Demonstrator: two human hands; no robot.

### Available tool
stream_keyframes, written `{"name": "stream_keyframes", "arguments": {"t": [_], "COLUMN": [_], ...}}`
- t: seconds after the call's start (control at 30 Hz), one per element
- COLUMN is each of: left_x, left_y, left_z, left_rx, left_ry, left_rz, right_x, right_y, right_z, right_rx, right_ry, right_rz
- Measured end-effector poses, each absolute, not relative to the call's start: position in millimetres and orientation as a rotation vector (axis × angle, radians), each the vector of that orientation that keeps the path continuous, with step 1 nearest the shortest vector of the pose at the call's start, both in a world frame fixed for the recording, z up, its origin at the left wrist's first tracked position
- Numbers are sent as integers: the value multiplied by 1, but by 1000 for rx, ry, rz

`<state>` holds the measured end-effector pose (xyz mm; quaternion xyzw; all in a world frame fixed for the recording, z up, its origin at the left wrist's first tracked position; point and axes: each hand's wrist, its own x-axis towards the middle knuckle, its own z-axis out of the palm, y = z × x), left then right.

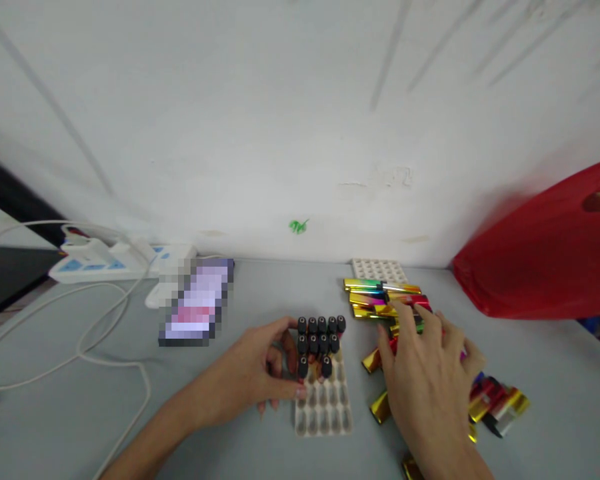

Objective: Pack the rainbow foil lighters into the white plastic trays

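Nearest the camera, the right hand (427, 367) is poised palm-down over loose metallic tubes (373, 285), probably lighters, scattered on the counter (260, 287). Its fingers are bent and spread; whether they grasp a tube cannot be told, because the back of the hand hides the underside. The left hand (250, 363) grasps the cell tray (324, 423) at its left side: thumb on the edge, index finger beside the far corner tube.

Status: black-topped tubes (322, 325) stand upright in the tray's far part, five in the far row, four in the next, two in the third with a gap between them. The cells nearer the camera are bare. A second tray (379, 270) lies at the wall.

Recommended procedure, judging the step to be tray loading:
1. Hold the tray flat; do not press the thumb down on its edge.
2. Lift one tube from the top of the pile, black end up.
3. Lower it vertically into a cell, filling the far gaps first.

Caution: a slanted insertion could tip neighbouring tubes.
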<state>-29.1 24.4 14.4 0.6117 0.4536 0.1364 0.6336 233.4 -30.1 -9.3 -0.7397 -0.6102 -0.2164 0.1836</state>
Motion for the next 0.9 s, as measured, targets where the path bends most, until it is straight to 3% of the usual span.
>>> {"name": "stream_keyframes", "arguments": {"t": [0.27, 0.4, 0.9], "left_x": [-30, -28, -30], "left_y": [24, 24, 23], "left_z": [14, 17, 11], "left_rx": [1427, 1416, 1417], "left_ry": [1048, 1068, 1055], "left_rz": [297, 283, 294], "right_x": [234, 232, 222], "right_y": [-30, -28, -38], "right_z": [-11, -7, 22], "right_rx": [-2078, -1855, -1204], "right_ry": [-1764, -1766, -1247], "right_rz": [-516, -362, 843]}}
